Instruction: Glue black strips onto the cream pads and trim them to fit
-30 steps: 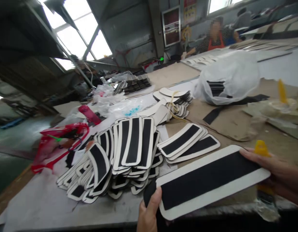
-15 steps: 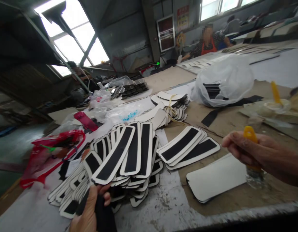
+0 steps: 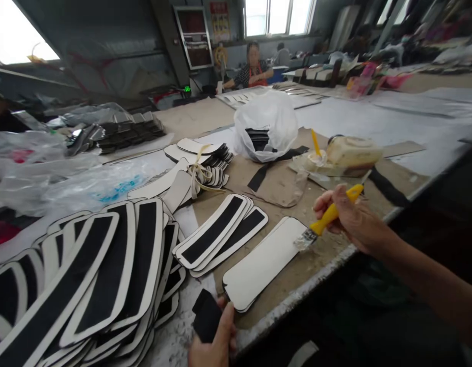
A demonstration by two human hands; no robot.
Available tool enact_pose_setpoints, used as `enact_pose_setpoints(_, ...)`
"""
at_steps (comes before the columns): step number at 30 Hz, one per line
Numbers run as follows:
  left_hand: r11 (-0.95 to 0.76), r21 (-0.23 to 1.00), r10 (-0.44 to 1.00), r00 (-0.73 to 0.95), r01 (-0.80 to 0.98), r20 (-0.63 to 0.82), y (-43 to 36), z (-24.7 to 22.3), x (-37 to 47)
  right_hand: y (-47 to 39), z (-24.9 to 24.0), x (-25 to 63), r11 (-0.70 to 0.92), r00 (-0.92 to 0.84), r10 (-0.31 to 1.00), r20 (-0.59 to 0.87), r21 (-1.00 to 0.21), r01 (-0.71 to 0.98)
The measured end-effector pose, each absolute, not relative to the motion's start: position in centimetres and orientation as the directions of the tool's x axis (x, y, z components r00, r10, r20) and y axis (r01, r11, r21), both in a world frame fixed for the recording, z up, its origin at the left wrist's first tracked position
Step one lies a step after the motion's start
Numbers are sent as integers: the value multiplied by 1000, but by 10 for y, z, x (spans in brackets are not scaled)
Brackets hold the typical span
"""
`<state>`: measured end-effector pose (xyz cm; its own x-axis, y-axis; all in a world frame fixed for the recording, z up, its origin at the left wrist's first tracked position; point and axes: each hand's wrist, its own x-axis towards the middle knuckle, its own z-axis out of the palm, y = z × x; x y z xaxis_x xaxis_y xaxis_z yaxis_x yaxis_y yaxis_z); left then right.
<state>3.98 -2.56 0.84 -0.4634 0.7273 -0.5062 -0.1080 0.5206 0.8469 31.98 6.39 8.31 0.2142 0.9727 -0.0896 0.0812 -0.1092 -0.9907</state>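
Observation:
My right hand [image 3: 352, 216] grips the yellow handle of a paintbrush [image 3: 328, 211]. Its wet bristles are at the right end of a white curved-corner panel [image 3: 264, 262], which seems to lie on others like it. My left hand [image 3: 213, 339] is closed on black strips [image 3: 206, 316], beside the panel's near left end; whether its fingertips touch the panel, I cannot tell. Left of the panel, a few white pieces with black strips on them [image 3: 211, 234] overlap. A large heap of the same pieces [image 3: 102, 275] fills the left foreground.
Behind lie a tied bundle of white pieces [image 3: 200, 148] and a plastic bag [image 3: 264, 120] with black pieces inside. A stained container [image 3: 354, 150] stands beyond my right hand, near another yellow handle [image 3: 316, 142]. The worn table edge [image 3: 289, 308] runs close by. A person [image 3: 253, 71] sits across the table.
The view has swung right. My left hand has moved from the heap to the white panel's near end, still holding black material. The brush has come to the panel's right end.

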Motion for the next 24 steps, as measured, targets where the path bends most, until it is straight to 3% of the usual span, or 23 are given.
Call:
enact_pose_setpoints(5, 563, 826, 765, -353, -42, -539, -9, 13, 52, 50, 59, 276, -212, -70, 976, -206, -972, -102)
enact_pose_setpoints(11, 547, 832, 770, -333, -93, -544, -11, 13, 56, 44, 32, 240, -250, -232, 938, -258, -966, 66)
enact_pose_setpoints(15, 553, 822, 744, -361, -138, -562, -12, 9, 58, 47, 33, 262, -129, -77, 983, -165, -929, 346)
enact_pose_setpoints(19, 548, 821, 735, -374, -164, -565, -14, 8, 59, 48, 43, 294, -52, 94, 996, 8, -786, 616)
enact_pose_setpoints(24, 532, 829, 743, -375, -172, -555, -15, 9, 59, 45, 53, 311, 121, 57, 960, 274, -591, 797)
